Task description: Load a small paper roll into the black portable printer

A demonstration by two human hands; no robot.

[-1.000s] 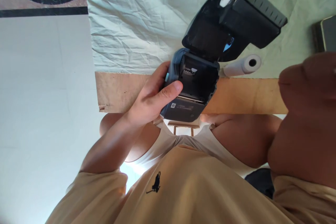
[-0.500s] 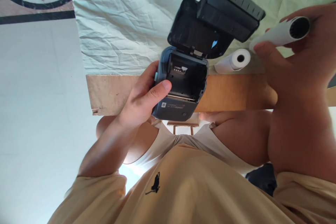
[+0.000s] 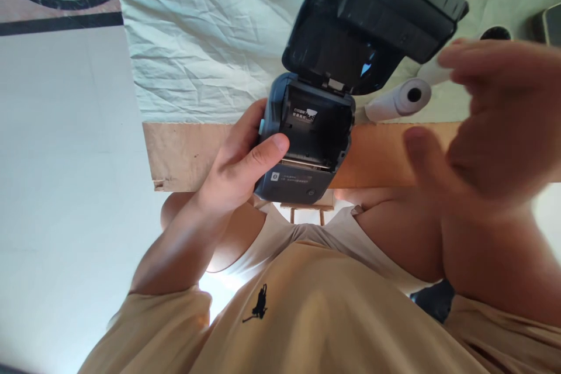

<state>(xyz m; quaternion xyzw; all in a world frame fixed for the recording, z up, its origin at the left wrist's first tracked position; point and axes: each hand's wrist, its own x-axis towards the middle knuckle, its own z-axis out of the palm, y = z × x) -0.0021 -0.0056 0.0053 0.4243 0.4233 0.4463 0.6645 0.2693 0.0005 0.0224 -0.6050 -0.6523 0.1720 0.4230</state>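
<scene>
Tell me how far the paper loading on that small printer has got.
Done: the printer lid is swung open, and the left hand grips the body. In hand: the right hand holds a paper roll, blurred. Left: the paper bay looks empty and the lid is unclosed. A second roll lies on the cloth.

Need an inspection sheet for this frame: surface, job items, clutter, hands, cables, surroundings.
Surface: wooden table edge, wrinkled pale cloth over it.
Job's things: small thermal printer, lid open, paper bay empty; paper roll in hand, second paper roll lying on the cloth.
Clutter: dark object at right edge, unclear.
Hands: left hand grips the printer; right hand, blurred, holds the roll.
Cables: nothing seen.
Surroundings: pale floor, patterned tile.
</scene>
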